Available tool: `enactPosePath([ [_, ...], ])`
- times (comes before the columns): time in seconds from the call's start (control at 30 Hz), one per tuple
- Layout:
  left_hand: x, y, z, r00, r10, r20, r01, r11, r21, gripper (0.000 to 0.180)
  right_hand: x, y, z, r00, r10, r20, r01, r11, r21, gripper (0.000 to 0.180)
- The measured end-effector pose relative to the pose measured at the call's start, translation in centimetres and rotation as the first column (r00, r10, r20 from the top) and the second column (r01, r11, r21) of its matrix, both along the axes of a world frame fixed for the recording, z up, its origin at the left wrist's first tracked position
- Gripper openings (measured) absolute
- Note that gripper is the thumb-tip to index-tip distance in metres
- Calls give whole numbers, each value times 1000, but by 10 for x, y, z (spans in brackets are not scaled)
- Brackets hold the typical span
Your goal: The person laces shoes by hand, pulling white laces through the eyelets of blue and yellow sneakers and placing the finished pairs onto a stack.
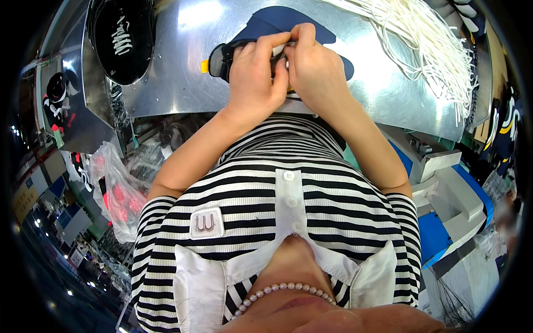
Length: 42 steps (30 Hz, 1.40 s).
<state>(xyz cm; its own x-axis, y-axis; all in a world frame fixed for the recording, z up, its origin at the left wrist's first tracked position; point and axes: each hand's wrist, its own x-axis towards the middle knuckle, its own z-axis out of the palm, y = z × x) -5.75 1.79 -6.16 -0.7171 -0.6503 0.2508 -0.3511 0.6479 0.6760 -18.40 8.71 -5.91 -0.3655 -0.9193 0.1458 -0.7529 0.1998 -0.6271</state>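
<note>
A navy fabric shoe upper point(277, 23) lies on the metal table close in front of me, with a yellow tab point(204, 66) and dark mesh lining at its left end. My left hand point(254, 75) is closed round its near left part. From the right, my right hand point(316, 69) grips the upper too, fingers bent and pinched together over its middle. Both hands' fingertips meet there. A small white piece point(278, 50), perhaps part of a lace, shows between them; the fingers hide most of it.
White shoelaces point(413, 41) lie in a loose heap on the metal table point(172, 83) at the right. A black, oval-shaped item point(121, 41) is at the far left. Clear plastic bags point(119, 183) hang below the left edge; a grey and blue machine point(449, 194) stands at the right.
</note>
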Motion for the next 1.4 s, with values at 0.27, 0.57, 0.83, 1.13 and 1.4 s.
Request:
enactPosePath([
  [0.27, -5, -18, 2, 972, 193, -137, -77, 806, 587, 37, -45, 43, 43, 967, -218, 135, 197, 968, 153, 18],
  [0.57, -1, -39, 20, 982, 10, -189, 135, 659, 740, 29, -49, 29, -24, 962, -226, 154, 252, 950, -184, 21],
  [0.83, -3, -1, 33, 949, -200, 245, 247, 952, -178, 31, -18, 71, -5, 979, -119, 164, 109, 992, 71, 19],
  [1.13, -28, -27, 9, 987, -160, 35, 163, 971, -176, 16, -4, 108, -10, 904, 399, 152, -407, 913, 24, 14],
  [1.4, -28, 0, 40, 964, -255, -71, 237, 952, -195, 18, -29, 55, -11, 603, -125, 788, 273, 961, -56, 19],
])
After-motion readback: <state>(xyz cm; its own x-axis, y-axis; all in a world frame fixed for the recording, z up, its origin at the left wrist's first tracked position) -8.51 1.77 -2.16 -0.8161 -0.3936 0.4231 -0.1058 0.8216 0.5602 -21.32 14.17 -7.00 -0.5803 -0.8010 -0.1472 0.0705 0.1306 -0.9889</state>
